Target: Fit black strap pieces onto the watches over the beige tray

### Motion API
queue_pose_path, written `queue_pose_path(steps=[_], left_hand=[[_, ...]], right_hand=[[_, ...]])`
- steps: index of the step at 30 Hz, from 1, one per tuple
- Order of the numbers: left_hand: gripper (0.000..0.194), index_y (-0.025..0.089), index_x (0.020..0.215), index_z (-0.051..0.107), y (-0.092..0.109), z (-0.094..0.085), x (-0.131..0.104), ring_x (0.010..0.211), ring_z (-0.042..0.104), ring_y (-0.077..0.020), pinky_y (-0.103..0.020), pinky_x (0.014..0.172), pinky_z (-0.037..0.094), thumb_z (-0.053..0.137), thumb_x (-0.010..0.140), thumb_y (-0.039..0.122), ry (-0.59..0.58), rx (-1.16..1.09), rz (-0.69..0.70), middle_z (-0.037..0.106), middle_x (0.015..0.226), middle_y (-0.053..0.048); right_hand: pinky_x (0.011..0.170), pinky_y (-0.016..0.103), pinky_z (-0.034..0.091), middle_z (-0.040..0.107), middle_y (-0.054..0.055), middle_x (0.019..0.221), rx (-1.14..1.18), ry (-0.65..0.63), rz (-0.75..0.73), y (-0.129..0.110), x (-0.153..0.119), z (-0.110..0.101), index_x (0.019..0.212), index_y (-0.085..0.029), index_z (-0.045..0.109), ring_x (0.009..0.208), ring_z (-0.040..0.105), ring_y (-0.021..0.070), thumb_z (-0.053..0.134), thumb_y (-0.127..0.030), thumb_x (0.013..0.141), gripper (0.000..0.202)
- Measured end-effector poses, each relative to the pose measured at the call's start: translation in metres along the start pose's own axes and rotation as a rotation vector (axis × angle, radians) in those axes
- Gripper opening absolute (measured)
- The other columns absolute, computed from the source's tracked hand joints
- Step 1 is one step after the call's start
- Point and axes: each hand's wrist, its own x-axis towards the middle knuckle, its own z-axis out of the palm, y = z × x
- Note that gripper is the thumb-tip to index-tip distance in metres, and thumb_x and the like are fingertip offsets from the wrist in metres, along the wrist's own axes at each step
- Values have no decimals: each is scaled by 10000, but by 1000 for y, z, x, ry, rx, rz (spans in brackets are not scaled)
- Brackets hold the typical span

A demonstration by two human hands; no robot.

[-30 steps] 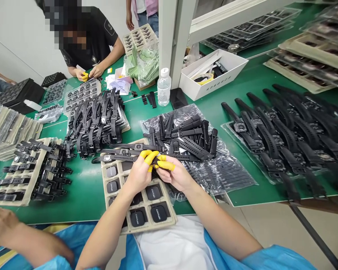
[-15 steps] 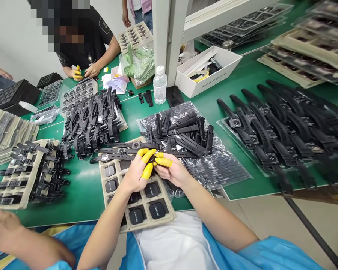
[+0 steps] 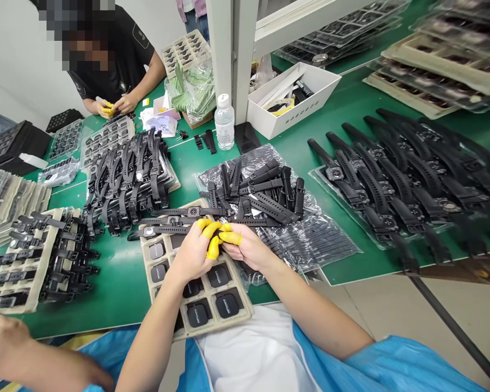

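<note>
My left hand [image 3: 191,251] and my right hand [image 3: 249,247] meet over a beige tray [image 3: 210,329], with yellow covers on several fingertips. Pinched between them is a small black watch part [image 3: 218,233], mostly hidden by the fingers. Square black watch bodies [image 3: 227,305] sit in the tray's compartments. Across its far end lie watches with straps attached [image 3: 172,220]. Just beyond my hands, loose black watch straps [image 3: 271,204] are heaped on a clear plastic bag [image 3: 316,247] of more straps.
Strapped watches lie in rows on trays at the right [image 3: 387,223], left [image 3: 44,261] and back left [image 3: 126,179]. A water bottle [image 3: 224,122] and white box [image 3: 294,106] stand behind. A co-worker [image 3: 118,54] sits opposite; another person's arm [image 3: 44,354] is at lower left.
The view has shifted slightly, so most things appear a little further left. My fingers have closed in more tightly around the black watch part, which stays between both hands.
</note>
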Motion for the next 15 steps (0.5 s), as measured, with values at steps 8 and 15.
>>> queue_pose_path(steps=[8,15], left_hand=[[519,210,1554,395,2,-6,-1,1353,560,-251,-416,1127,522,493,1044,199,56,-142,-15,571,1423,-159],[492,206,1491,486,-2,-68,-16,1225,649,-248,-408,1051,551,497,1003,141,19,92,-247,675,1339,-116]], right_hand=[[493,245,372,563,-70,608,-343,30,-302,8,-2,-5,986,-230,609,488,448,112,715,-520,913,317],[826,350,525,724,43,971,-898,43,-494,-4,-8,-9,1054,-223,688,879,675,216,590,-406,1018,210]])
